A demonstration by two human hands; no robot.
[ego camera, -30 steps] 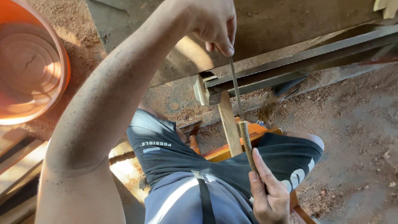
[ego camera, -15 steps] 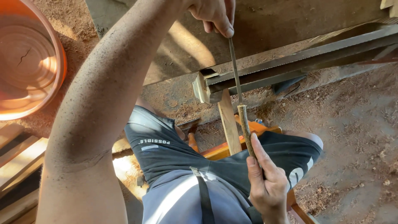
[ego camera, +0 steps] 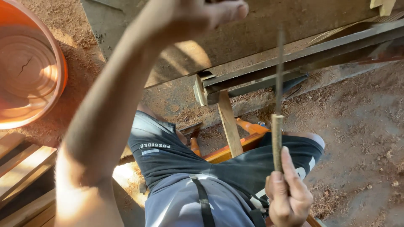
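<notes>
the right hand (ego camera: 288, 197) was low in the view, its fingers curled round the pale wooden handle (ego camera: 277, 142) of a thin dark metal file (ego camera: 279, 71), the forefinger laid straight up along the handle. the file stood nearly upright, its blurred shaft rising across the long dark metal saw blade (ego camera: 320, 52) that ran slantwise along the edge of a big brown timber slab (ego camera: 269, 29). the left hand (ego camera: 210, 12) was at the top edge, with the arm stretching up the middle of the view; it was blurred and partly cut off, so whether its fingers pinched the file's tip could not be told. below the blade a narrow wooden stick (ego camera: 229, 124) leaned down toward an orange frame (ego camera: 235, 149) between the person's knees, which were in dark shorts (ego camera: 168, 157). a round orange plastic bucket (ego camera: 29, 71) sat at the left on sawdust-strewn ground (ego camera: 362, 126), with pale wooden planks (ego camera: 21, 168) beneath it.
</notes>
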